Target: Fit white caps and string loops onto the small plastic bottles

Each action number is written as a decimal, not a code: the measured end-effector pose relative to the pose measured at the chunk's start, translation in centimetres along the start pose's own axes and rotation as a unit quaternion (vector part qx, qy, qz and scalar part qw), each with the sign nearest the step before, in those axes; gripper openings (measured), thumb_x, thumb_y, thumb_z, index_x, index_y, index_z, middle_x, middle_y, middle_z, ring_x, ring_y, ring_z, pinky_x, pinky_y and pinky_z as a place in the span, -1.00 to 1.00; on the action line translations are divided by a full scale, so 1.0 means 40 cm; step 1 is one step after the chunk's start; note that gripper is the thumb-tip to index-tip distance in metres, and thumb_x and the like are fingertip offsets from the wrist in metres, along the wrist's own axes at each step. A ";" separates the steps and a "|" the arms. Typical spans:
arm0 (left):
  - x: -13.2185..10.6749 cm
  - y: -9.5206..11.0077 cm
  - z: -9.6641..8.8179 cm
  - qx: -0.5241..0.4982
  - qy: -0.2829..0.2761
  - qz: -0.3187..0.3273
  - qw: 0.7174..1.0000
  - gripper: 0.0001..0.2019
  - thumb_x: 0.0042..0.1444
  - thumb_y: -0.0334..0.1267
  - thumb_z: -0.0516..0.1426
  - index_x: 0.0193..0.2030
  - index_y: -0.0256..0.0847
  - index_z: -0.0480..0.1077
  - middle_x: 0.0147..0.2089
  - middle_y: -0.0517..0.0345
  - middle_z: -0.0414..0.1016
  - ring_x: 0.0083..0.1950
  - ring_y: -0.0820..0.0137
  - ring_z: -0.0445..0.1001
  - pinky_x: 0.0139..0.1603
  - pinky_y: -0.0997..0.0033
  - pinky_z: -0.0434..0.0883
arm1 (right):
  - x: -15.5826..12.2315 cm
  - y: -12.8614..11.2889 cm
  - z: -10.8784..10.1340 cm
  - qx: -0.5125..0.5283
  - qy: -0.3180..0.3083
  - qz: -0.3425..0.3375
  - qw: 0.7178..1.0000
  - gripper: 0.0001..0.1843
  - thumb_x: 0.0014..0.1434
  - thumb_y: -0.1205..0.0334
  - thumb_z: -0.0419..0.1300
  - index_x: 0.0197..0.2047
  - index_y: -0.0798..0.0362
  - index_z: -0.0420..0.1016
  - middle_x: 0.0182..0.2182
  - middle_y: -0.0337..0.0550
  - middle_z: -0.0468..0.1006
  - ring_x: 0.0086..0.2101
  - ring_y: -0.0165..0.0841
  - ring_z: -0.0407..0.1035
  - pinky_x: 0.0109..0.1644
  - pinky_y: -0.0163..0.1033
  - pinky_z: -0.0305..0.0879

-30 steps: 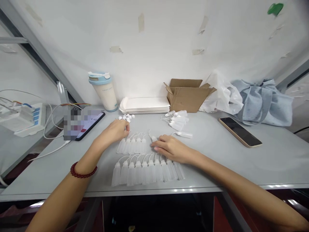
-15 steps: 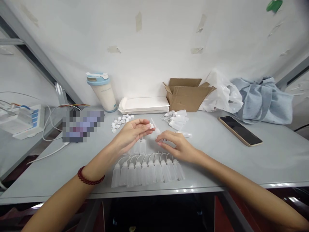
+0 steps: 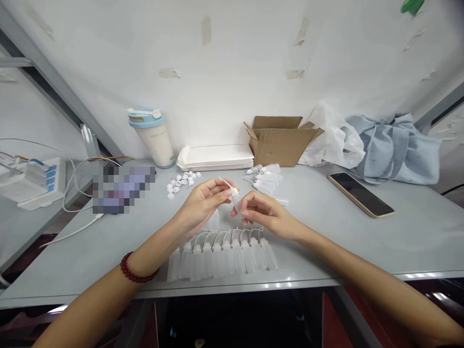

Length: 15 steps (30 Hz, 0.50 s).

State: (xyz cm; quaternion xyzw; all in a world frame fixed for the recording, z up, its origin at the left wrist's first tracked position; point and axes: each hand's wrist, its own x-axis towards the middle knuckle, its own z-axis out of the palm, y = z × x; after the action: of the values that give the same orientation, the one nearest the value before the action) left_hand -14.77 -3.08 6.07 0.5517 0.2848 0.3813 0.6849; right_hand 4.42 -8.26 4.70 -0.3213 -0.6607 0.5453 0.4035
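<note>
Between my two hands, above the table, is a small translucent squeeze bottle (image 3: 236, 203), tilted with its top toward the upper left. My left hand (image 3: 207, 200) pinches at its white cap (image 3: 234, 191), where a thin white strip sticks up. The fingers of my right hand (image 3: 263, 212) close round the lower part of the bottle and hide some of it. Below my hands lies a row of similar bottles (image 3: 217, 261) with curved white straps at their tops. More bottles (image 3: 210, 221) lie partly hidden behind my left hand.
Loose white caps (image 3: 181, 181) are scattered at the back left, and a pile of bottles (image 3: 266, 181) lies at the back right. Along the wall stand a tumbler (image 3: 154, 140), white flat boxes (image 3: 215, 157) and a cardboard box (image 3: 275, 145). A phone (image 3: 360, 193) lies to the right.
The white cap in my left hand has come onto the bottle's top, where before the two were apart. The bottle has turned slightly, and both hands are closer together.
</note>
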 end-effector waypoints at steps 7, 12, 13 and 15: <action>-0.006 0.008 0.007 0.038 0.012 0.003 0.999 -0.89 0.03 -0.26 0.26 -0.31 -0.23 0.50 -0.23 0.14 0.48 -0.21 0.41 0.42 -0.08 0.34 0.33 | 0.008 0.013 -0.012 0.146 -0.055 0.054 0.986 -0.80 0.24 0.18 0.16 -0.29 0.05 0.18 -0.32 -0.16 0.54 -0.54 -0.54 0.27 -0.43 -0.34 0.21; -0.001 0.003 0.004 0.045 0.036 -0.004 0.998 -0.90 -0.05 -0.26 0.31 -0.40 -0.22 0.52 -0.21 0.14 0.51 -0.20 0.41 0.42 -0.05 0.33 0.32 | 0.008 0.025 -0.016 0.170 -0.059 0.054 0.982 -0.79 0.23 0.19 0.17 -0.30 0.05 0.17 -0.30 -0.13 0.55 -0.57 -0.56 0.27 -0.46 -0.36 0.16; 0.000 0.002 0.002 0.048 0.036 -0.009 0.998 -0.90 -0.06 -0.26 0.31 -0.40 -0.22 0.52 -0.21 0.14 0.51 -0.19 0.40 0.42 -0.05 0.33 0.32 | 0.007 0.025 -0.016 0.166 -0.057 0.055 0.983 -0.79 0.23 0.20 0.17 -0.31 0.05 0.17 -0.31 -0.14 0.55 -0.57 -0.56 0.27 -0.46 -0.36 0.16; 0.002 0.002 -0.001 0.058 0.036 -0.019 0.997 -0.88 -0.08 -0.24 0.32 -0.41 -0.21 0.53 -0.20 0.12 0.52 -0.17 0.38 0.42 -0.05 0.32 0.32 | 0.007 0.022 -0.016 0.160 -0.059 0.060 0.984 -0.79 0.23 0.21 0.17 -0.30 0.05 0.17 -0.33 -0.16 0.55 -0.58 -0.56 0.25 -0.47 -0.36 0.17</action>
State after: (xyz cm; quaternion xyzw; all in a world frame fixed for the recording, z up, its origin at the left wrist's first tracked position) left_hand -14.79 -3.00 6.12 0.5706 0.3415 0.3706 0.6485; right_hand 4.83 -7.57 3.92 -0.2590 -0.5672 0.6851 0.3765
